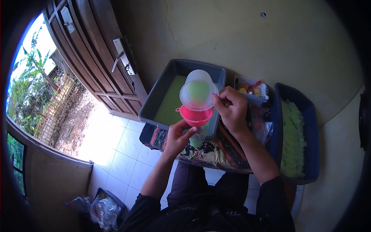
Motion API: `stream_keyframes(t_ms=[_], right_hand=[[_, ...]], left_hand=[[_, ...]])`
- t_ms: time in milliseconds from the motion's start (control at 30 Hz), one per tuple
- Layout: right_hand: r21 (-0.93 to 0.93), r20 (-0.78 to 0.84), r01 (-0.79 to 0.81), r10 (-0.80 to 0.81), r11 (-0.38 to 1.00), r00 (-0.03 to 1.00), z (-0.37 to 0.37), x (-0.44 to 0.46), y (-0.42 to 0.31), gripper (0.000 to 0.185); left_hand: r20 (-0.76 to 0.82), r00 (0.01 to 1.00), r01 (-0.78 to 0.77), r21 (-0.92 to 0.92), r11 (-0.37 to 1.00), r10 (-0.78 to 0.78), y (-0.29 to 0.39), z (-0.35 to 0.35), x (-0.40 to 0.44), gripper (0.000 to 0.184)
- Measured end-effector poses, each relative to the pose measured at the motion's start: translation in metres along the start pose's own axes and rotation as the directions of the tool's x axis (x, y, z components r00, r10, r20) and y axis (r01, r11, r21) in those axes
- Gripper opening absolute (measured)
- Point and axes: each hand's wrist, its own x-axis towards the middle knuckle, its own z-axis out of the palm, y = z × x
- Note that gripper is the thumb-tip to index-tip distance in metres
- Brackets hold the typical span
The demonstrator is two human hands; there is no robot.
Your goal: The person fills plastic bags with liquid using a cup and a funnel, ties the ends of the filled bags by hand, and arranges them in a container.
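Note:
My right hand (231, 106) is closed on the edge of a translucent plastic cup (197, 91), which is tilted and has pale green liquid in it. Directly under its rim is a red funnel (196, 116). Below the funnel, my left hand (180, 135) grips its neck together with the top of a clear bag (197, 140), where some green shows. Behind the cup stands a grey tub (157, 87) that holds green liquid.
To the right, a dark blue tub (312, 143) holds several green filled bags. A small white box (253, 98) with mixed items sits near the wall. Patterned cloth (206, 152) covers the surface. A bin with plastic (105, 210) stands lower left, a wooden door (96, 50) upper left.

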Motion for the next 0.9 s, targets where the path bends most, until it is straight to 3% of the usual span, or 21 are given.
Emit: stream_keyframes(t_ms=[233,767,900], right_hand=[[-0.052,-0.002,0.08,-0.08,0.995,0.997,0.0008,0.0007,0.0002,0.022],[-0.009,0.011,0.026,-0.026,1.0,1.0,0.0028,-0.0003,0.0015,0.022],[0.203,-0.003,-0.127,0.131,0.971,0.991,0.0073,-0.0023,0.0031,0.023]], left_hand=[[0.013,1.0,0.009,0.005,1.0,-0.009,0.0011,0.0,0.0004,0.026],[0.008,1.0,0.029,0.009,1.0,-0.029,-0.0004,-0.004,0.0003,0.025],[-0.001,1.0,0.021,-0.029,0.999,-0.021,-0.0014,-0.0024,0.0007,0.025]])
